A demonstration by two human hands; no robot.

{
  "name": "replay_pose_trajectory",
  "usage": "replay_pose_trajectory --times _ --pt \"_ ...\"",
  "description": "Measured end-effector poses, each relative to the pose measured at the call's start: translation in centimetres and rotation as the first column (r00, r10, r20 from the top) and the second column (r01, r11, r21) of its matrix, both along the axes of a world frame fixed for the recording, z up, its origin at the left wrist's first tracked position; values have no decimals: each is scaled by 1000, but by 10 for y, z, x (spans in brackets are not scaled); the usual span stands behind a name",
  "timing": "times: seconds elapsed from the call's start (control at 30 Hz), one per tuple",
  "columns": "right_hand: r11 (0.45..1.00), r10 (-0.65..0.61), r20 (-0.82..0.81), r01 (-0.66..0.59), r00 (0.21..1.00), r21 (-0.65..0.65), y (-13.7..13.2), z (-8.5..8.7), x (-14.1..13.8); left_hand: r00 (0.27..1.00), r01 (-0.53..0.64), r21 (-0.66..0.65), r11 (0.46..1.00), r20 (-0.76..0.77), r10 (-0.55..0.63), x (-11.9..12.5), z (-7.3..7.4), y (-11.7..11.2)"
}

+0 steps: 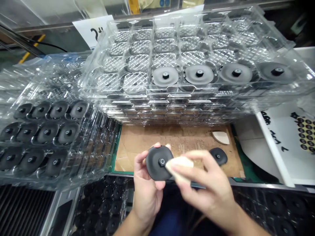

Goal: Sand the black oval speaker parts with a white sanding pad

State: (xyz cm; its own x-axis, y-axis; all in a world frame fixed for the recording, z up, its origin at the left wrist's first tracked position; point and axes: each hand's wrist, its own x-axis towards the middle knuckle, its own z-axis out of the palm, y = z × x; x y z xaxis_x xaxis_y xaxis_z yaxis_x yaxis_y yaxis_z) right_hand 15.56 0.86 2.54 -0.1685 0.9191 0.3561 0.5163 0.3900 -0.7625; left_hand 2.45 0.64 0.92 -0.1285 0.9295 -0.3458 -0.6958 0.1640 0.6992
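My left hand (147,186) holds a round black disc (156,163) upright by its edge, its central hub facing me. My right hand (204,186) pinches a cream-coloured soft pad (179,167) between thumb and fingers. The pad presses against the disc's face next to the hub and hides part of it. A second black disc (218,156) lies on the brown cardboard sheet (177,139), just beyond my right hand. A pale curved wedge (220,137) rests near it.
A tall stack of clear ribbed plastic trays (157,65) stands ahead, with several grey discs in its front row. A clear tray of black discs (44,131) lies left. More black discs fill a bin (103,203) below. A white sheet (283,144) lies right.
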Motion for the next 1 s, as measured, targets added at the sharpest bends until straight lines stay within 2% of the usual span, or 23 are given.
replay_pose_trajectory --times 0.1,0.2,0.33,0.43,0.5,0.53,0.57,0.63,0.7,0.83,0.9,1.0 --pt "999 -50 19 50 999 7 2 -1 0 1000 -9 9 1000 -4 9 -1 0 0" --pt "999 30 -25 -29 999 27 3 -2 0 1000 -6 4 1000 1 6 -2 0 1" --pt "998 -66 -22 66 998 8 1 -3 -2 1000 24 15 1000 5 -24 -3 -3 2" --pt "999 13 -119 -9 993 30 1 -12 -2 997 42 43 998 65 -45 -3 -7 3" --pt "989 -77 -243 44 967 -139 5 -26 5 996 39 13 999 85 -40 -4 -10 4" --pt "955 -175 -294 90 940 -283 7 -36 9 995 33 -43 999 94 -29 -4 -11 5" --pt "898 -272 -330 115 904 -424 9 -46 14 994 24 -114 993 109 -11 -5 -13 6" --pt "788 -393 -375 97 840 -608 5 -67 21 986 10 -254 967 161 33 -8 -15 8" --pt "729 -395 -401 16 826 -684 -8 -82 21 975 -6 -334 942 207 80 -12 -17 9" --pt "587 -421 -427 -119 800 -801 -36 -95 9 962 10 -334 943 259 82 -15 -17 8" --pt "560 -443 -428 -130 788 -818 -35 -95 8 965 34 -309 950 256 49 -16 -16 7" --pt "589 -439 -442 -121 783 -799 -15 -81 16 972 61 -280 958 233 6 -16 -14 5"
